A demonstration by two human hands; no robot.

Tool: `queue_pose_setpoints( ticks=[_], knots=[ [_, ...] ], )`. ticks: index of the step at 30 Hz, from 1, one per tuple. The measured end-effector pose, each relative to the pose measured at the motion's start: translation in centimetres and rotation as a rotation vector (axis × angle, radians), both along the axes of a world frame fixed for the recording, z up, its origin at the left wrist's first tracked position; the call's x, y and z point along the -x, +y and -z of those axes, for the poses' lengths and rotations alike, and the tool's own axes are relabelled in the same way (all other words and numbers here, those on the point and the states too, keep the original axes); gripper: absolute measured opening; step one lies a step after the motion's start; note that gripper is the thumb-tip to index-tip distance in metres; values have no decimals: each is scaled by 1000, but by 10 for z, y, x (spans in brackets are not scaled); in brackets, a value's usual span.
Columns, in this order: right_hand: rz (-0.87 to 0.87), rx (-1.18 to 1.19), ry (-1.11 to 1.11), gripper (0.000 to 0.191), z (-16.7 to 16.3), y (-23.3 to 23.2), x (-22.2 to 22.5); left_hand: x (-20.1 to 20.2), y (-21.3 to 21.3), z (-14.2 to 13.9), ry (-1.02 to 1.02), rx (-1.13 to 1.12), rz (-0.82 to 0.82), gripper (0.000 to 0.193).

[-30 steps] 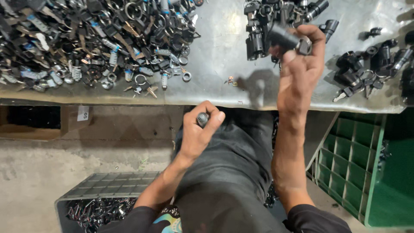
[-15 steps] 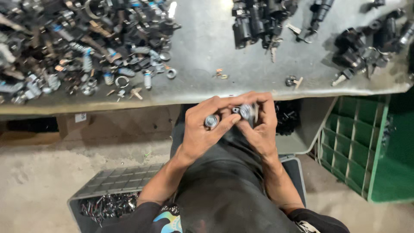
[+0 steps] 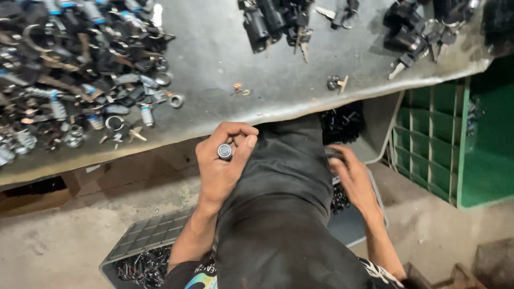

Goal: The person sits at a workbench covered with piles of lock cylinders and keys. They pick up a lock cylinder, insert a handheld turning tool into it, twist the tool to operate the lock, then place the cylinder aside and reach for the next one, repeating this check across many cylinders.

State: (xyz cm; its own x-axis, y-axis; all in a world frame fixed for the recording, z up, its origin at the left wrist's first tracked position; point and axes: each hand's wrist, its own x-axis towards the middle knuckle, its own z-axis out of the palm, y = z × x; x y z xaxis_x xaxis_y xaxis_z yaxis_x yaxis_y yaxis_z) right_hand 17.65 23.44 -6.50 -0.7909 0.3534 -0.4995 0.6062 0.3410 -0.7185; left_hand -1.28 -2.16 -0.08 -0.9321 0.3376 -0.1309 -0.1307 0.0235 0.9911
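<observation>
Half a second earlier both hands had met over the lap around small metal parts; by this moment they had parted, the right hand [image 3: 350, 179] dropping to the person's right side, towards the grey crate [image 3: 356, 227] of dark parts by the thigh, while the left hand [image 3: 225, 160] remained raised just below the table edge.

The largest surface was the dull grey metal table [image 3: 225, 59], scuffed and slightly bowed at its front lip. A dense heap of mixed parts [image 3: 69, 75] covered its left end: springs, rings, black clips and short cylinders. Loose pieces lay close to the lip, so a knock could plausibly have sent some to the concrete floor [image 3: 64, 241]. To the right stood a green compartmented crate [image 3: 433, 144], and black lock bodies [image 3: 273, 21] sat in a cluster at the far edge.

The left hand was clamped on a small metal cylinder [image 3: 224, 151], round-faced, shiny, with a dark centre, pinched between thumb and fingers. Smooth and small, it looked liable to slip from that one-handed grip. The right hand lay loosely spread; I could not tell whether it held anything.
</observation>
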Motion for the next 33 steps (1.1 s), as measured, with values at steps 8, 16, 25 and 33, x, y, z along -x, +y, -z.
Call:
queue_pose_setpoints(
  ticks=[8,16,25,33],
  knots=[
    [387,-85,-502,23,54,11,-145,3,23,5,24,-30,102,6],
    [112,-565,620,29,-22,-12,23,-3,23,-4,72,24,103,7],
    [-192,-470,344,33,-111,-18,167,-9,1,-4,6,13,-23,7],
    [-408,-22,554,29,-115,-60,218,3,-18,4,62,73,-97,8]
  ],
)
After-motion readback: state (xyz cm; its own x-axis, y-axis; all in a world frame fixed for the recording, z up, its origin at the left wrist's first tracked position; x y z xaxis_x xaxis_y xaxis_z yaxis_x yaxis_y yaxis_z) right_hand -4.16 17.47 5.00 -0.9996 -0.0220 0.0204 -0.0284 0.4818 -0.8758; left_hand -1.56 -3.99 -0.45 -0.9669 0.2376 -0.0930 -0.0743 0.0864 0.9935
